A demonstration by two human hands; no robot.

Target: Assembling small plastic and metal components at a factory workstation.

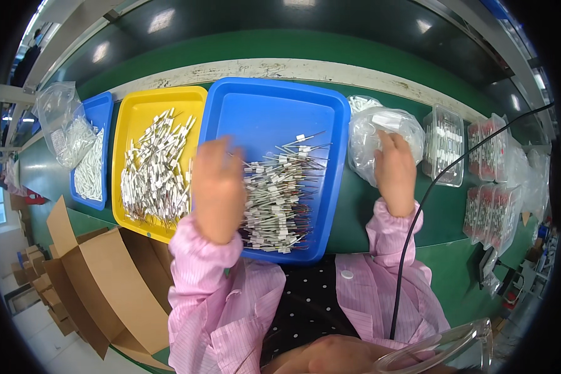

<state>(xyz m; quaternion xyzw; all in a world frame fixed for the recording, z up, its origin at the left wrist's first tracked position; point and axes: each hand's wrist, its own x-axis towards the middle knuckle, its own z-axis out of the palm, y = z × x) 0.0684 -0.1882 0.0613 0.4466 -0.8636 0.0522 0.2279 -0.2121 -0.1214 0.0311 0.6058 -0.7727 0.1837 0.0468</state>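
Wired parts (274, 196) just beside left fingers (221, 156)

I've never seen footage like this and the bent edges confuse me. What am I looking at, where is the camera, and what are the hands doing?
There is no machine here: a person's two bare hands, filmed by a wide-angle camera on their head looking down, which bends straight lines. On the green bench lie a large blue tray of small wired parts, a yellow tray of similar parts, and a smaller blue tray. The left hand hovers blurred over the wired parts. The right hand rests on a clear plastic bag. A cardboard box stands lower left.
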